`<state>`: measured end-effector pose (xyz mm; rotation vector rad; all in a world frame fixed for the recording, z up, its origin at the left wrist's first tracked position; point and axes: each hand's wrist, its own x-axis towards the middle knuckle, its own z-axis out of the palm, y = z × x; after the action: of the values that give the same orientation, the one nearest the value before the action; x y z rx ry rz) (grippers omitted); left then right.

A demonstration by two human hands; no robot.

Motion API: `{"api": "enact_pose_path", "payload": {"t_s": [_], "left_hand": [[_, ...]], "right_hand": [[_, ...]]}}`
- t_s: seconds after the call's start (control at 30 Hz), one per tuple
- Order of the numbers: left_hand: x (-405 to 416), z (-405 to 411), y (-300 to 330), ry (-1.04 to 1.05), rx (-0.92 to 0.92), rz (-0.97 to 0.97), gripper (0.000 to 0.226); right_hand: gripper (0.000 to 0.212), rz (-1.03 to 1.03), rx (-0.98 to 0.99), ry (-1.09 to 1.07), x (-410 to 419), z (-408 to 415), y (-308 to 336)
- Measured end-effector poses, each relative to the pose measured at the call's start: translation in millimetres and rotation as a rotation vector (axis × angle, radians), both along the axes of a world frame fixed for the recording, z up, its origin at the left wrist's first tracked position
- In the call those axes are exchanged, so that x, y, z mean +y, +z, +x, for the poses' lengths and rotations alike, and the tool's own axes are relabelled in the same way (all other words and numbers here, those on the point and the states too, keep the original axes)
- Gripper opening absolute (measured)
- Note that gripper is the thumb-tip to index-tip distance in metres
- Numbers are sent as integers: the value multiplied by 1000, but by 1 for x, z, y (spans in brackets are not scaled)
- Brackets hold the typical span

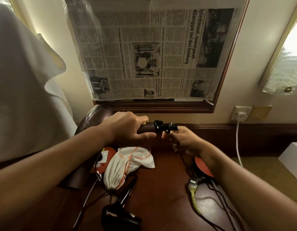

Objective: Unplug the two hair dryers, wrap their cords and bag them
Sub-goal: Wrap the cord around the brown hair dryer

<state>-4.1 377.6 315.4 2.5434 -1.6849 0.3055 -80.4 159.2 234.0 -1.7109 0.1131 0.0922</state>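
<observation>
Gripping a hair dryer handle above the desk, her left hand curls round it; right hand pinches its cord. Nearer lie another black dryer and drawstring bag. Beyond, a wall socket.

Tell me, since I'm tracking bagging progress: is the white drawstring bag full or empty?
Empty, apparently: the white drawstring bag lies flat and crumpled on the desk, its orange cord loose.

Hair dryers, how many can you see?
2. One brown hair dryer is held up by the left hand near the mirror frame. One black hair dryer lies on the desk at the bottom.
</observation>
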Motion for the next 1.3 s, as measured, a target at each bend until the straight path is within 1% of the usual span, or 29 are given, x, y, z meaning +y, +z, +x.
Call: {"api": "enact_pose_path", "payload": {"t_s": [0.1, 0.23, 0.3, 0.47, 0.6, 0.73, 0.93, 1.07, 1.2, 1.23, 1.3], "left_hand": [[2, 1, -2, -10, -65, 71, 72], [-1, 1, -5, 0, -145, 177, 72], [-5, -1, -8, 15, -180, 238, 68], [-12, -4, -16, 69, -211, 315, 53], [-16, -2, -19, 104, -160, 345, 51], [-22, 0, -26, 119, -167, 355, 50], [-25, 1, -33, 129, -175, 316, 50], [-24, 10, -33, 199, -164, 295, 55], [-21, 18, -34, 268, -166, 246, 59], [-20, 19, -34, 280, -165, 232, 58], [-18, 23, -33, 301, -156, 198, 57]], "right_hand": [[18, -206, -18, 42, -20, 8, 25], [10, -562, -144, 77, -33, 18, 55], [9, -685, -197, 114, -35, 21, 63], [6, -848, -296, 106, -29, 18, 69], [10, -915, -374, 62, -21, 8, 73], [12, -1013, -382, 79, -15, 8, 70], [12, -1063, -378, 79, -2, 3, 59], [13, -1038, -477, 10, 7, -8, 54], [15, -896, -563, -125, 20, -28, 41], [19, -857, -564, -149, 25, -32, 35], [32, -759, -499, -174, 34, -40, 24]]}}
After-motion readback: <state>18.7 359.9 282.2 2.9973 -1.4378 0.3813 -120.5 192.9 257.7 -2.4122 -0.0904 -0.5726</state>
